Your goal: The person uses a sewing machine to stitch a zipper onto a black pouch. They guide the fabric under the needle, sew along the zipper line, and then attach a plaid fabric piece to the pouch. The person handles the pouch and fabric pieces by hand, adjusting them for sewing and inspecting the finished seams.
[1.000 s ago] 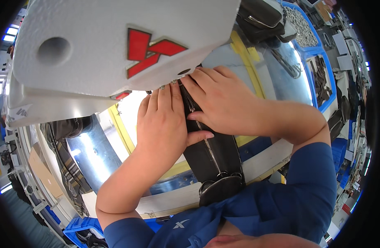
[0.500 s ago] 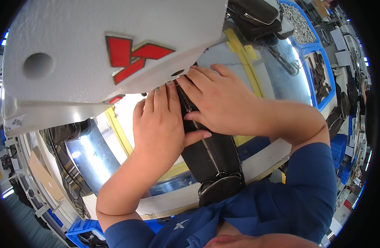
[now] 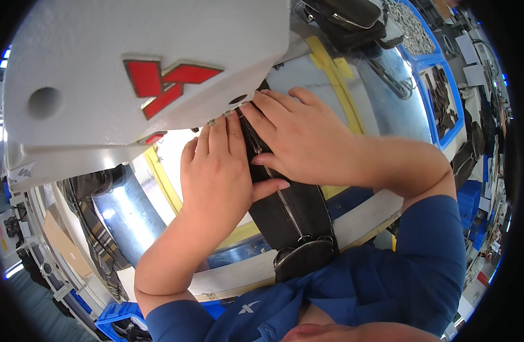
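A long black bag piece (image 3: 270, 222) with a silver zipper (image 3: 287, 208) down its middle lies on the worktable, running from my body to under the white sewing machine head (image 3: 188, 34). My left hand (image 3: 217, 174) lies flat along its left side, fingers stretched toward the machine, thumb across toward the zipper. On the other side, my right hand (image 3: 299, 134) presses down with its fingers extended and spread, the thumb touching the zipper. The machine head hides the needle area and the bag piece's far end. A rounded zipped pocket (image 3: 305, 259) forms the near end.
Yellow tape strips (image 3: 339, 80) run across the table plate. Finished-looking black bags (image 3: 347, 23) sit at the far right, beside a blue bin (image 3: 413, 28) of small metal parts. Dark and striped fabric (image 3: 97, 228) hangs at the left. A blue crate (image 3: 117, 313) stands lower left.
The machine head appears shifted slightly left and up in the view. Both hands stay flat on the bag piece, with almost the same pose.
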`<state>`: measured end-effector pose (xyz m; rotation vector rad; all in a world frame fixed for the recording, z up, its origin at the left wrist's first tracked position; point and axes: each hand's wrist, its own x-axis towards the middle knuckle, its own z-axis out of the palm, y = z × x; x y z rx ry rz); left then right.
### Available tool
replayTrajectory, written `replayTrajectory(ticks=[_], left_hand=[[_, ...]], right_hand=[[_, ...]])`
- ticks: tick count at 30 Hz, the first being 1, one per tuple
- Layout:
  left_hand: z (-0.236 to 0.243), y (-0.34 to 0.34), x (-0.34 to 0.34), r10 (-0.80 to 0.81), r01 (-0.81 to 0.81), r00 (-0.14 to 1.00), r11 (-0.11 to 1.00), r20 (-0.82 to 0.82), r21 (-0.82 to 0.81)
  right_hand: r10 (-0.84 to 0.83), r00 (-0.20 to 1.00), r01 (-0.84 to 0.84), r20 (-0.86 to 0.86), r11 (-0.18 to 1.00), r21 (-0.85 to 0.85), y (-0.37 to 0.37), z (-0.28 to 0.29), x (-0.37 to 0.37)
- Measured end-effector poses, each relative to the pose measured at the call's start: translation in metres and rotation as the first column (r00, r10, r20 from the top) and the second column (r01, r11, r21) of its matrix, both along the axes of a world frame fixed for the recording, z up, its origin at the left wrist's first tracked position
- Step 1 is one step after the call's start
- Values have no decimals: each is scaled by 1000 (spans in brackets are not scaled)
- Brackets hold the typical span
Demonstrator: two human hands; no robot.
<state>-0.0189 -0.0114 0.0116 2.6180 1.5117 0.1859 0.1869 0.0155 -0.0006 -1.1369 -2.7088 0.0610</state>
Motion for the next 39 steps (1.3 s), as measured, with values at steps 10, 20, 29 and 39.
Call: replayTrajectory(ticks=[10, 20, 29, 39], left_hand=[[-3, 0, -3, -9, 10, 1000, 1000, 15, -30], [1, 0, -5, -60, 61, 998, 998, -35, 33], [19, -12, -7, -7, -5, 995, 993, -98, -119], [16, -26, -15, 44, -111, 885, 987, 464, 119]], right_hand=[[266, 955, -265, -128, 964, 26, 5, -3, 7], [425, 900, -358, 99, 849, -390, 5, 30, 6], [-544, 836, 536, -68, 784, 314, 101, 38, 136], [-559, 721, 665, -410, 724, 183, 54, 109, 92]])
